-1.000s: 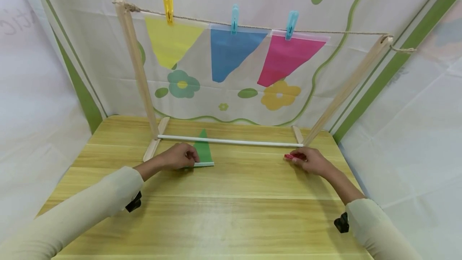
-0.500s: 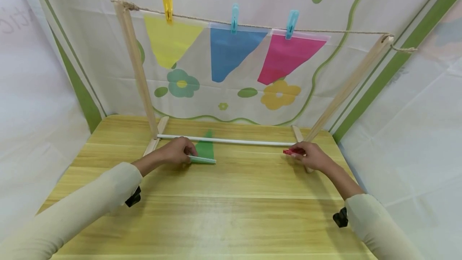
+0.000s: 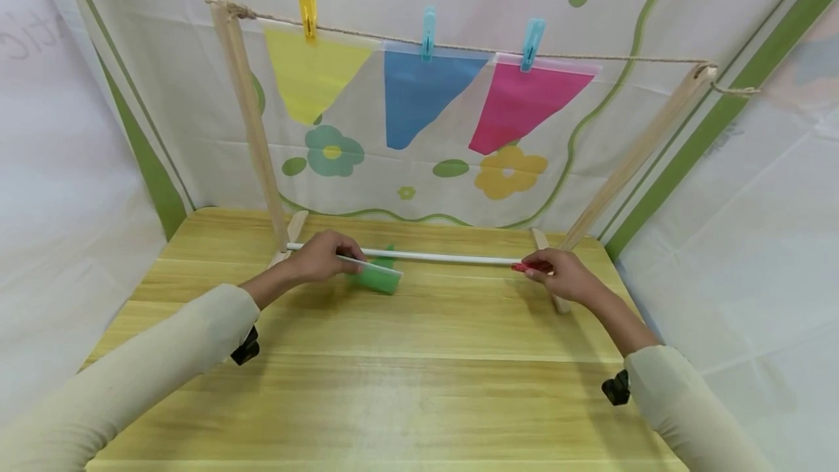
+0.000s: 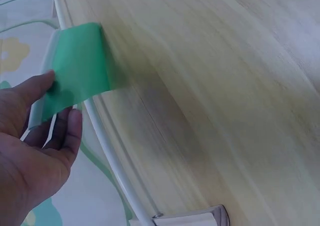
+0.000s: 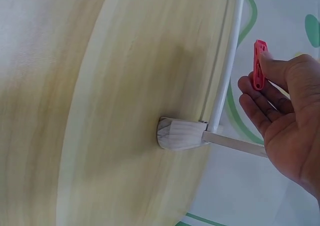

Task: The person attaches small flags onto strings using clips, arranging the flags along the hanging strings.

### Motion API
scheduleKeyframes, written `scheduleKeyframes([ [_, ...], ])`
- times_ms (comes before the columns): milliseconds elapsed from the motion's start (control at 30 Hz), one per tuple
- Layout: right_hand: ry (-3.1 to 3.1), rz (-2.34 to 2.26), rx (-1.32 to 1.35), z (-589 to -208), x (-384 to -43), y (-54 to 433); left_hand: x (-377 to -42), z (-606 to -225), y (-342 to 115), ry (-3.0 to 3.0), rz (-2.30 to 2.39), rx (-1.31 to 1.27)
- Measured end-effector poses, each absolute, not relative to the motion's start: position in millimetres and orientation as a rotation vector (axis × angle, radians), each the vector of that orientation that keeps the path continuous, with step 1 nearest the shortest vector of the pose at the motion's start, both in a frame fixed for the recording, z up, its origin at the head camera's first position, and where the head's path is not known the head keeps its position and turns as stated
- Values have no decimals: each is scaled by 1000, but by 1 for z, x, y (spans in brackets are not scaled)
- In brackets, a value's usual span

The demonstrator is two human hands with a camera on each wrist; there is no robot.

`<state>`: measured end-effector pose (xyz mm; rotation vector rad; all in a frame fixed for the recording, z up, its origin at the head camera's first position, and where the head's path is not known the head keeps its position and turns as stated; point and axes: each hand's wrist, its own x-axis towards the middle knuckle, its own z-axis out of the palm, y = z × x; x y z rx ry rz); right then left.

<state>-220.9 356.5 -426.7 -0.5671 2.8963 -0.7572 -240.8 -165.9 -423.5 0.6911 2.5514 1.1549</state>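
Observation:
My left hand [image 3: 325, 256] pinches a green pennant flag [image 4: 77, 60] by its whitish top edge, thumb on one side and fingers behind. The flag is lifted and bends away from that edge in the left wrist view. On the right, my right hand [image 3: 558, 274] holds a red clothespin [image 5: 258, 64] between thumb and fingers, beside the right post. Above both hands a twine line [image 3: 623, 59] carries a yellow flag [image 3: 314, 71], a blue flag [image 3: 426, 93] and a pink flag [image 3: 524, 104]. A yellow clothespin [image 3: 307, 9] and two light blue clothespins, one over the pink flag [image 3: 532, 42], sit on them.
Two wooden posts, the left post [image 3: 245, 108] and the right post [image 3: 636, 159], hold the twine. A white rod [image 3: 446, 257] joins them low down. The wooden table [image 3: 393, 384] lies in front; a printed white cloth [image 3: 367, 202] hangs behind.
The left hand has raised the green flag off the table, moving up and slightly right. My right hand has also risen a little with the red clothespin.

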Motion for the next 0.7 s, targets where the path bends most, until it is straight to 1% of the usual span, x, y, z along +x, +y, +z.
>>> scheduleKeyframes([
  [300,2907,-756,-549,-413,-226,355,-243,-420,-162,2550,1302,551],
  [700,2992,-709,-675,-386,-234,353,-247,-407,-153,2502,1387,490],
])
